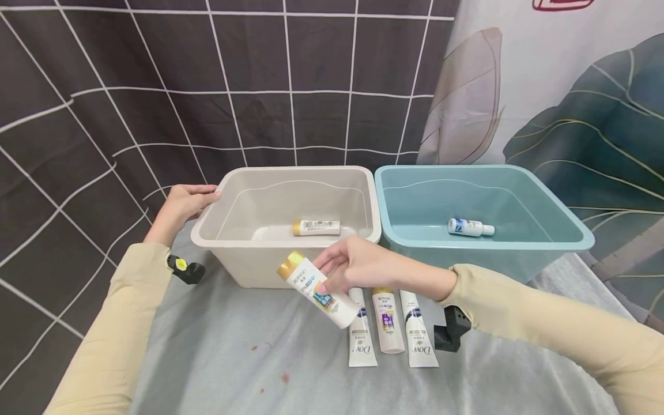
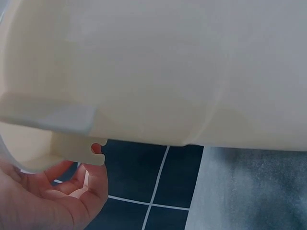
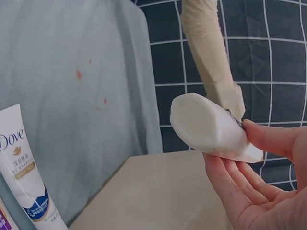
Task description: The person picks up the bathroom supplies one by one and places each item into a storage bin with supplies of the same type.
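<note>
1. Right hand (image 1: pixel 358 266): grip closed on a gold-capped white bottle (image 1: pixel 321 294), thumb on the label side, fingers behind.
2. Position of the gold-capped white bottle: raised above the counter (image 1: pixel 223 357), in front of the beige tub (image 1: pixel 285 245). It is tilted, cap toward upper left and base toward lower right in the head view. The right wrist view shows its white base.
3. Left hand (image 1: pixel 187 203): grip holding the beige tub at its left end, fingers curled at the rim.
4. Beige tub contents: one lying bottle (image 1: pixel 317 227), white with a gold cap, cap end to the left.
5. Blue tub (image 1: pixel 482 245): located just beside the beige tub, on its right. It contains a small bottle (image 1: pixel 467 227), white with a blue label, lying with its cap to the right.
6. Counter, in front of the tubs: left Dove tube (image 1: pixel 363 346), labelled bottle (image 1: pixel 390 331) and right Dove tube (image 1: pixel 422 346), set in a row. The right hand and wrist partly cover their far ends.
7. Counter covering: grey cloth with small reddish spots (image 1: pixel 285 377).
</note>
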`<state>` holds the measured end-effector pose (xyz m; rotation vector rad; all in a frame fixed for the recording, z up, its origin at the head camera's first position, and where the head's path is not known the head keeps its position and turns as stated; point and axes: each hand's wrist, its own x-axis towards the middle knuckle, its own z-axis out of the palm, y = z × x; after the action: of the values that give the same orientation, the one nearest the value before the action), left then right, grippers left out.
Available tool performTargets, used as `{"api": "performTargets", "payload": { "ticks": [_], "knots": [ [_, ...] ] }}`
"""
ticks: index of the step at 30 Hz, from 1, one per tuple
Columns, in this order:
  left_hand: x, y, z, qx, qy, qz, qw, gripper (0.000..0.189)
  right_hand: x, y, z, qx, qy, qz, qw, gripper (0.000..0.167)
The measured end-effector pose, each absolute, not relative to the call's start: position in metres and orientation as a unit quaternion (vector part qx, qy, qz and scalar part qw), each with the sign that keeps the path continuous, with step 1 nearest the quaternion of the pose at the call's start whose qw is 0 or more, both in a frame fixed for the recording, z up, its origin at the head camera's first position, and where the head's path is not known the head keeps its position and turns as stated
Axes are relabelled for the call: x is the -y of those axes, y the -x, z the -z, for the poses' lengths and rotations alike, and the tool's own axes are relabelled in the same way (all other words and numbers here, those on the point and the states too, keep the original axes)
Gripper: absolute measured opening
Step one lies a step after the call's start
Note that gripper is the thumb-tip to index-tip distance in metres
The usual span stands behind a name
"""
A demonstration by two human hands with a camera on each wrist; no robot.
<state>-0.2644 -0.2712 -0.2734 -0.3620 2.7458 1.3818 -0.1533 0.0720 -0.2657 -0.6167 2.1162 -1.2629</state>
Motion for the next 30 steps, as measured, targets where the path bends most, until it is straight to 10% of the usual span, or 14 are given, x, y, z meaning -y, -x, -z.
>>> {"api": "performTargets", "payload": {
  "ticks": [30],
  "knots": [
    [0.273, 0.268, 0.274, -0.872, 0.118, -0.474, 0.038, 0.053, -0.067, 0.163, 0.239, -0.817, 0.226, 0.447, 0.286, 0.039]
  ]
}}
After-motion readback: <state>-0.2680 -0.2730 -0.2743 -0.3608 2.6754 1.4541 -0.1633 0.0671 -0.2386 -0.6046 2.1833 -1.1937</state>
